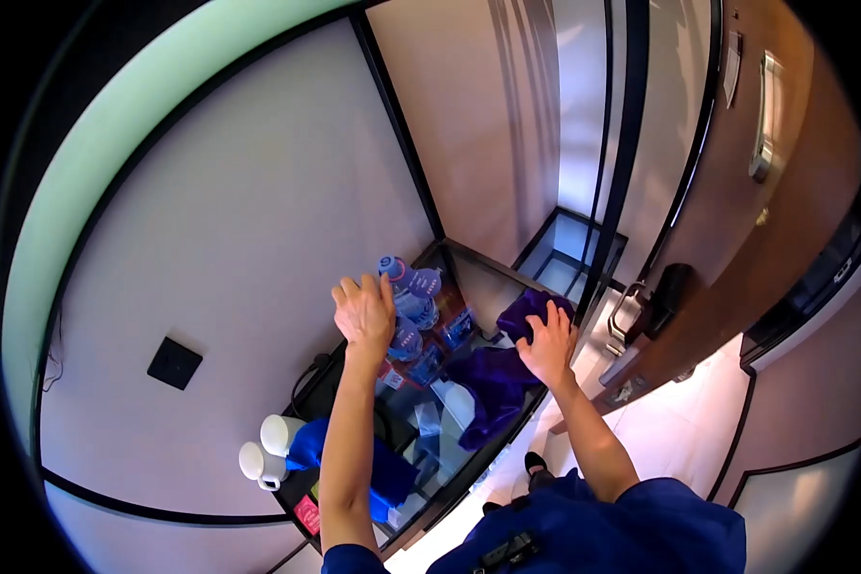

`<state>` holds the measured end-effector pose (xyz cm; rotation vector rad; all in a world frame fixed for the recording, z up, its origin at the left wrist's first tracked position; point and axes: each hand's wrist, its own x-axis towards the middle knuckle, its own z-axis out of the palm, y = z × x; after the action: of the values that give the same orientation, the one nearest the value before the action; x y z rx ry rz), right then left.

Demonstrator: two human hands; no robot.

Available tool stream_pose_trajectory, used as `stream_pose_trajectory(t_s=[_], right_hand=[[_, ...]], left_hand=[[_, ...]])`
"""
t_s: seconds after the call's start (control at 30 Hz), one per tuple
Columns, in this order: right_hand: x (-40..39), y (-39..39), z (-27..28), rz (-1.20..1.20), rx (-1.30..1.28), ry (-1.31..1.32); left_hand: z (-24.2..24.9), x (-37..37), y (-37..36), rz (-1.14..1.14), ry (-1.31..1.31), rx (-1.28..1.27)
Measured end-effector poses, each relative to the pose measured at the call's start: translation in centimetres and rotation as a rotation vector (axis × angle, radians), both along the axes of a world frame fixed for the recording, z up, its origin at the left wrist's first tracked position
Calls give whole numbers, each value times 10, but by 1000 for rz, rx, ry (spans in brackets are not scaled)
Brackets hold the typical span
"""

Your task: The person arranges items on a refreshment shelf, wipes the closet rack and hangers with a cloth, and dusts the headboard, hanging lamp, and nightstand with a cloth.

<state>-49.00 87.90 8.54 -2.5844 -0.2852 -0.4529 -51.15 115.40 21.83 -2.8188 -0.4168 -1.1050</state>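
My left hand (364, 311) is raised beside the water bottles, its fingers curled away from me; what they hold, if anything, is hidden behind the hand. Several clear bottles (417, 309) with blue-purple tags around their necks stand just right of it on a dark glass-topped cabinet (459, 450). On the right, my right hand (548, 346) has its fingers bent onto a bunched purple cloth (524, 314). More dark purple cloth (493, 387) lies in folds just below that hand, over the cabinet top.
Two white mugs (280, 435) and a blue cloth (378, 469) are at the near left end of the cabinet, with a pink card (307, 515). A white dish-like item (456, 404) lies by the purple cloth. A wooden door (727, 220) stands to the right.
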Motion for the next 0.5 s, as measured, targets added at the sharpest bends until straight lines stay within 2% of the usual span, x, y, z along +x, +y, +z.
stream_pose_trajectory(t_s=[0.13, 0.2, 0.27, 0.33, 0.4, 0.47, 0.5], right_hand=[[56, 24, 2, 40, -45, -8], [90, 39, -5, 192, 1, 13], [106, 55, 5, 230, -113, 64], [98, 61, 13, 137, -144, -26], [82, 61, 12, 77, 31, 198], [82, 72, -3, 7, -100, 50], [94, 77, -4, 42, -71, 18]], left_hand=[[9, 12, -7, 17, 27, 10], [12, 16, -5, -16, 56, -9], [8, 19, 0, -57, 61, 28], [13, 27, 3, -86, 112, 43], [19, 29, 6, -87, 219, 27], [21, 33, 7, -134, 223, 46], [21, 36, 7, -144, 227, 29]])
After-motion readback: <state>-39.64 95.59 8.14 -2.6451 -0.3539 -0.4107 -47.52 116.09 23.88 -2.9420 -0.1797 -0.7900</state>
